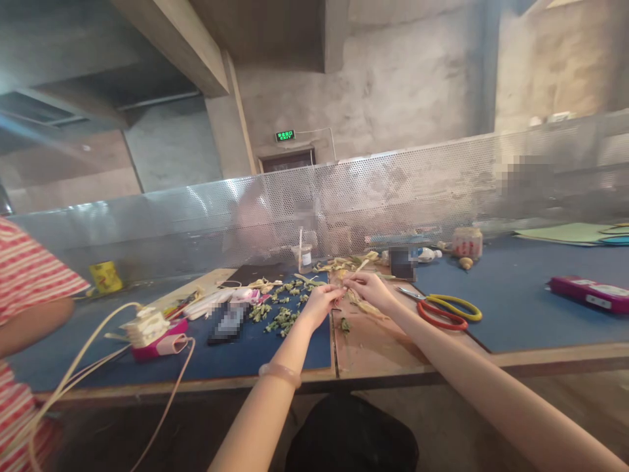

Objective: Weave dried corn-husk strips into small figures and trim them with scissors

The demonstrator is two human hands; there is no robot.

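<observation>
My left hand (322,305) and my right hand (368,290) meet over the wooden board (363,347), fingertips pinched close together. What they hold is too small and blurred to name. A pale strip (362,265) shows just beyond my right fingers; whether it is held I cannot tell. Pale dried husk-like strips (366,305) lie under and behind my hands. One small green knotted piece (344,325) rests on the board below my left hand. Left of that hand, several more green pieces (284,320) are heaped on the blue mat (304,354).
Scissors (445,311) with red and yellow handles lie right of my forearm. A magenta case (590,294) is farther right. Behind stand a cup with a straw (304,257) and a jar (466,242). Leftward are a phone (227,321), a power strip (154,334) with cables, and a person's striped sleeve (39,269).
</observation>
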